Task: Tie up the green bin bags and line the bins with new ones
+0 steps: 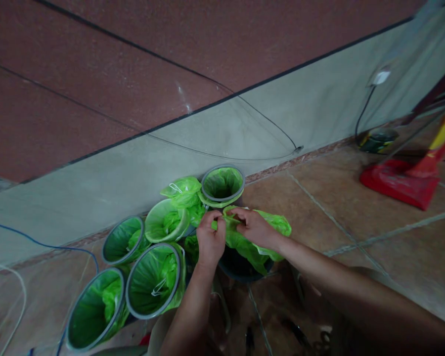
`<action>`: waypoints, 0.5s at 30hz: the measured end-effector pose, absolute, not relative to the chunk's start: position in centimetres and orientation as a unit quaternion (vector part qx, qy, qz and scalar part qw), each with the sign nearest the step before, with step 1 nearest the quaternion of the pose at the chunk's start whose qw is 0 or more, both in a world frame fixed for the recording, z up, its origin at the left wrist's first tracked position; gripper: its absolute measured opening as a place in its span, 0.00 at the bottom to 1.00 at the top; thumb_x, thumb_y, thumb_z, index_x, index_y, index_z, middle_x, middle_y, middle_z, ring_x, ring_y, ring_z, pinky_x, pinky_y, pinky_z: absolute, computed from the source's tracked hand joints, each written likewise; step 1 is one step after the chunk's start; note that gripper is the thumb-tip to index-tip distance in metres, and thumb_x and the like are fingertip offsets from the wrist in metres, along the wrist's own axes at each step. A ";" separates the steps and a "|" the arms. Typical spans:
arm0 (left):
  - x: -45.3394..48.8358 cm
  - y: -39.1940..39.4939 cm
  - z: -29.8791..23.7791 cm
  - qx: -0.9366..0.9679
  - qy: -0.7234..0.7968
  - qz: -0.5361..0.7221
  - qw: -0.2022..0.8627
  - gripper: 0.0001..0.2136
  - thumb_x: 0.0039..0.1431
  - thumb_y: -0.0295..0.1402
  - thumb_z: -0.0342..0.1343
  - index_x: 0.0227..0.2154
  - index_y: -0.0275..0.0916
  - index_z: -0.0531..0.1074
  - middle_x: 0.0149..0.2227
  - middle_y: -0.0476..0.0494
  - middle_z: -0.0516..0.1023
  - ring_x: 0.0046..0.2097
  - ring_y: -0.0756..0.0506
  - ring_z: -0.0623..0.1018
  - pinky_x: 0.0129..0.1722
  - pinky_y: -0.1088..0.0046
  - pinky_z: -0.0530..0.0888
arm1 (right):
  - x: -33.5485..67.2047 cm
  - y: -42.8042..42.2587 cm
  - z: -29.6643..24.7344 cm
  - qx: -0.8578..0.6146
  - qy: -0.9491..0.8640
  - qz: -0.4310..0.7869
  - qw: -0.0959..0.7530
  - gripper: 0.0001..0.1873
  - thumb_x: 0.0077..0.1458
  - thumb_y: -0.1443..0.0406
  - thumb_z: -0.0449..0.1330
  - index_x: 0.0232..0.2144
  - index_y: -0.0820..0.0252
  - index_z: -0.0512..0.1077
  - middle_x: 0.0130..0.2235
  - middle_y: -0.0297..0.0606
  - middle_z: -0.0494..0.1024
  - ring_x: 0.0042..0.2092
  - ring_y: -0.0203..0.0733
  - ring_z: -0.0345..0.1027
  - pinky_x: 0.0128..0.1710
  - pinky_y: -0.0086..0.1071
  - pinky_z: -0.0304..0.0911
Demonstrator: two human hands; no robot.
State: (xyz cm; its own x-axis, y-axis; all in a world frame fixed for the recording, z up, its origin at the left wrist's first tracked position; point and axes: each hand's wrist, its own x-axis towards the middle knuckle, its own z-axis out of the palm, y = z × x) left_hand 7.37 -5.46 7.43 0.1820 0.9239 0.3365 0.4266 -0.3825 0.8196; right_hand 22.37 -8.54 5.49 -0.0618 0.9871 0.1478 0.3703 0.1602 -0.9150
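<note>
My left hand point(210, 237) pinches the edge of a thin green garbage bag point(244, 244). Opposite it, my right hand point(255, 226) has its fingers closed on the same bag's rim. The bag hangs over the mouth of a dark trash bin point(241, 269), and part of it spreads out to the right behind my right wrist. Just beyond my hands stands a grey-rimmed bin point(223, 185) lined with green. To the left, several more lined bins point(154, 282) hold crumpled green plastic. A bunched green bag point(183, 190) with white string lies between the bins near the wall.
Along the right are a red dustpan point(400, 180) and a dark round container point(378, 140) under a wall socket point(381, 77). A blue cable point(40, 242) and a white hose point(20, 282) trail at left. The wall point(107, 183) runs behind the bins.
</note>
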 end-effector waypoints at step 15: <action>2.5 -2.3 9.7 0.433 0.579 0.586 0.366 0.07 0.49 0.37 0.52 0.29 0.40 0.64 0.16 0.62 0.58 0.13 0.55 0.62 0.13 0.81 0.55 | 27.8 -8.6 6.6 -0.747 -0.641 0.096 0.149 0.16 0.54 0.71 0.53 0.41 0.58 0.77 0.37 0.47 0.82 0.40 0.49 0.75 0.42 0.35 0.62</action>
State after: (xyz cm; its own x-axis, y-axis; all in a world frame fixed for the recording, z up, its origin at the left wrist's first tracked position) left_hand 2.53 -2.34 9.72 -0.3568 0.9305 0.0832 0.0724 -0.0613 0.9955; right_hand 27.83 -8.60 6.56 0.1596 0.9860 0.0478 0.9285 -0.1335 -0.3466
